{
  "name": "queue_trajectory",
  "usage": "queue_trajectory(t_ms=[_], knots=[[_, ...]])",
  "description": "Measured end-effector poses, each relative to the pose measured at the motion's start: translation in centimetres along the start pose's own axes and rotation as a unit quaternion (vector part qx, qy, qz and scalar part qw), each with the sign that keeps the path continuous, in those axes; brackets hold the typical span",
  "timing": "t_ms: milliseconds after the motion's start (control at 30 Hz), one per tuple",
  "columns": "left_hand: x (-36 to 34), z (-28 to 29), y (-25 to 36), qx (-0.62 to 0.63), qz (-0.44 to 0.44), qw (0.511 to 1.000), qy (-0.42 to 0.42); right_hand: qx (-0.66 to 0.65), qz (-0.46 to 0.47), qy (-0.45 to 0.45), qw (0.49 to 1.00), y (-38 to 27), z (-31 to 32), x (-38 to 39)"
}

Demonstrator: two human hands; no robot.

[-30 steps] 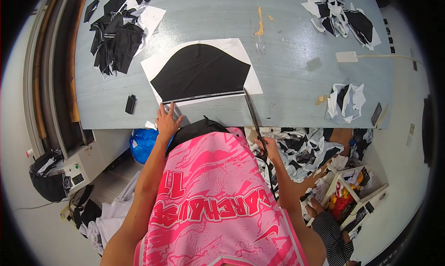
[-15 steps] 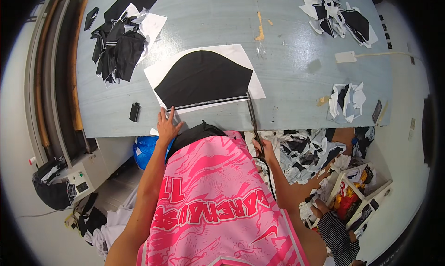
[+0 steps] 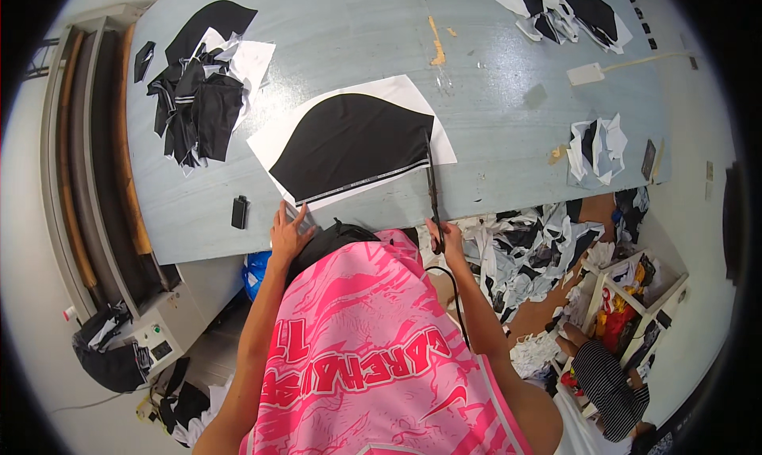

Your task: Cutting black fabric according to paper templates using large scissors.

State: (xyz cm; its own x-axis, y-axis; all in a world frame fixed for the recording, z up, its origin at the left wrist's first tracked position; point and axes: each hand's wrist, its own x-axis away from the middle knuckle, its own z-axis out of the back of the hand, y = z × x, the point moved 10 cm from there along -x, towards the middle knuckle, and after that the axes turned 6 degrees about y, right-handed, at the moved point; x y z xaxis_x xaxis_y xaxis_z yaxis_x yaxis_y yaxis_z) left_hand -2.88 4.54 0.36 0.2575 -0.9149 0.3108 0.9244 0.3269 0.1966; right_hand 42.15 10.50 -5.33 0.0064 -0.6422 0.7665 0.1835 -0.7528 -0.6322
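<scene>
A black fabric panel [image 3: 349, 142], curved along its top and with a striped band [image 3: 361, 183] at its lower edge, lies on a larger white sheet [image 3: 268, 142]. My left hand [image 3: 289, 231] rests at the sheet's lower left corner, fingers spread and fingertips touching it. My right hand [image 3: 447, 241] grips the handles of long dark scissors [image 3: 433, 189] at the table's front edge. Their blades point away from me and lie along the panel's right edge, past the end of the band. Whether the blades are apart cannot be made out.
Black and white fabric pieces [image 3: 208, 110] are heaped at the left of the table [image 3: 333, 46]. Smaller scrap piles [image 3: 595, 149] lie at the right. A small black object [image 3: 239, 212] is near my left hand. Cuttings [image 3: 540, 249] cover the floor, where another person [image 3: 607, 387] is.
The scissors have moved farther up along the panel's right edge, my right hand with them. My left hand stays at the lower left corner. The whole view has tilted slightly.
</scene>
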Motion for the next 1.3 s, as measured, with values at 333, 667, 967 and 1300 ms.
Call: queue_trajectory(t_ms=[333, 667, 967, 1300], knots=[[0.5, -0.4, 1.1, -0.035, -0.091, 0.994, -0.045, -0.098, -0.006, 0.024, 0.995, -0.7, -1.6, 0.7], [0.5, -1.1, 1.3, -0.053, -0.112, 0.990, -0.062, -0.106, -0.016, 0.050, 0.993, 0.9, -1.3, 1.5], [0.5, -1.4, 1.3, -0.053, -0.112, 0.990, -0.070, -0.120, -0.034, 0.064, 0.990, 0.2, -2.1, 0.7], [0.3, -1.4, 2.1, -0.052, -0.107, 0.989, -0.082, -0.044, -0.005, 0.107, 0.993, 1.4, -2.2, 0.7]])
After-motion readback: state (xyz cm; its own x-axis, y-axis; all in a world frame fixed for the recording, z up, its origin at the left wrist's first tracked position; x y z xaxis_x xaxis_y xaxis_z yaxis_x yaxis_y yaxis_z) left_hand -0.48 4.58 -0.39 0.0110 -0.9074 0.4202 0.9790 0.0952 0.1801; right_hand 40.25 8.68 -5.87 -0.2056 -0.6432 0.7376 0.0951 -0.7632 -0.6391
